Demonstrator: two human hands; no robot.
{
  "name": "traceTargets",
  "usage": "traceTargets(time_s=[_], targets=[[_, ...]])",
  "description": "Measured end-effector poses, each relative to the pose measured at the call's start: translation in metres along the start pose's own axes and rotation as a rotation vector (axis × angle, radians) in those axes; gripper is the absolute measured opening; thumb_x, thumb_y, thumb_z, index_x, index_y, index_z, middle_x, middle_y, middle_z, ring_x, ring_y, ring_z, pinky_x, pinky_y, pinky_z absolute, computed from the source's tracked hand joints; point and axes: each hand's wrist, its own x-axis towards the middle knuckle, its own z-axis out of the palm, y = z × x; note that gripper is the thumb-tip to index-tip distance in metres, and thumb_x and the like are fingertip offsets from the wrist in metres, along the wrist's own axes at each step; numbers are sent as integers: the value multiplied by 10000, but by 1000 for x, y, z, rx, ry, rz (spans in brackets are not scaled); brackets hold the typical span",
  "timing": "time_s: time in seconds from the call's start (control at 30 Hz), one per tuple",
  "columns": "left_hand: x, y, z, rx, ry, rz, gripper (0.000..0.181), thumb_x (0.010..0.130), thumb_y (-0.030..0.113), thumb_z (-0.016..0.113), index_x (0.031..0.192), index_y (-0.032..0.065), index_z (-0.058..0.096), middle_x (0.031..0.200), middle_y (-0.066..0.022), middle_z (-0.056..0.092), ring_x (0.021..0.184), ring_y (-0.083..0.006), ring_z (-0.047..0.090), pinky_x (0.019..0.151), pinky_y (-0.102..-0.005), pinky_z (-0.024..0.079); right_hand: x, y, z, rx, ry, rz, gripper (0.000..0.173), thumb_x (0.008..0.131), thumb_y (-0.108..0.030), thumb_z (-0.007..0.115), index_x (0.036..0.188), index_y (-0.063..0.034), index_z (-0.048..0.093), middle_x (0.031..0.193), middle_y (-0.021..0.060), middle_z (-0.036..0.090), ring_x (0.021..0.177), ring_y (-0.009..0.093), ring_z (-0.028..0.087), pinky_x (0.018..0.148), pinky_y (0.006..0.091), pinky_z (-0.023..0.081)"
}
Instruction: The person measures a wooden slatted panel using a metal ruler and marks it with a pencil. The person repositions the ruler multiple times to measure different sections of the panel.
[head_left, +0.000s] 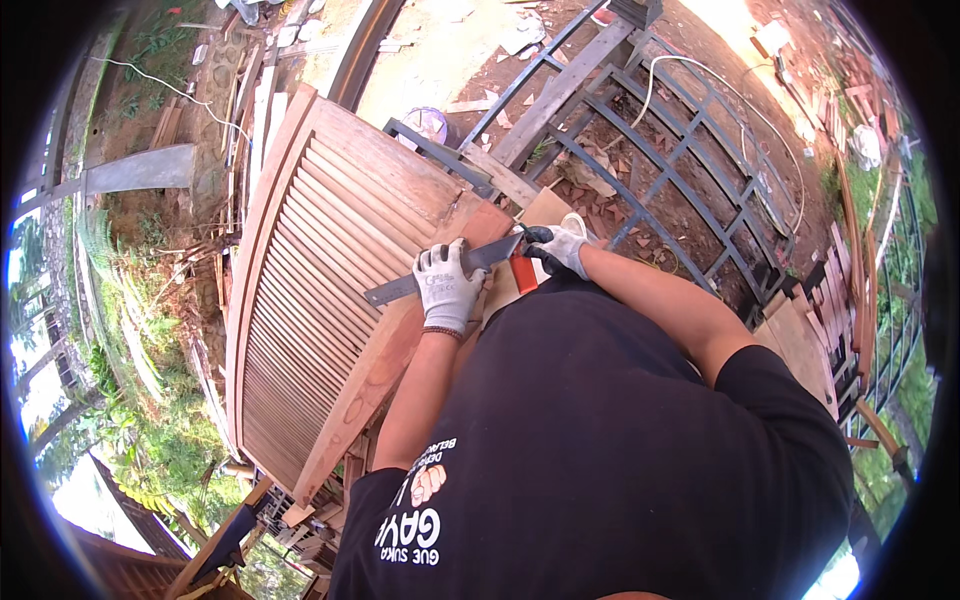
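Note:
A louvered wooden shutter panel (330, 247) lies before me, its slats running between wide frame boards. My left hand (446, 281), in a pale work glove, presses a dark metal square's blade (397, 289) across the near corner of the panel. My right hand (555, 246), in a grey and black glove, is beside the square's other end and pinches something small and dark, perhaps a marking tool; the fingers partly hide it. Close below that hand is an orange-red object (524, 274), partly hidden by my body.
A blue-grey metal grid frame (660, 154) stands at the right over soil with broken tile pieces. A weathered plank (559, 94) crosses near it, and a purple bucket (424, 126) sits behind the panel. Stacked wood (821, 300) lies at the far right.

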Motion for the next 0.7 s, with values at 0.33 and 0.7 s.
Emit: traceTargets(time_s=[0.33,0.7], targets=[[12,50,-17,259,-227,94,265,860,303,665,1021,92,674,1053,-133,661,1016,-305,656,873,-430,512,19,4,-9,-354,175,-172,196,941,-186,608,1086,-141,732,782,3,683,471,72,465,419,253,361],[44,88,-87,159,-230,248,262,893,175,613,1109,43,681,1080,-151,695,982,-330,682,878,-446,517,34,1,-30,252,-88,44,309,807,23,619,1080,-84,716,761,36,675,438,77,422,400,248,298]])
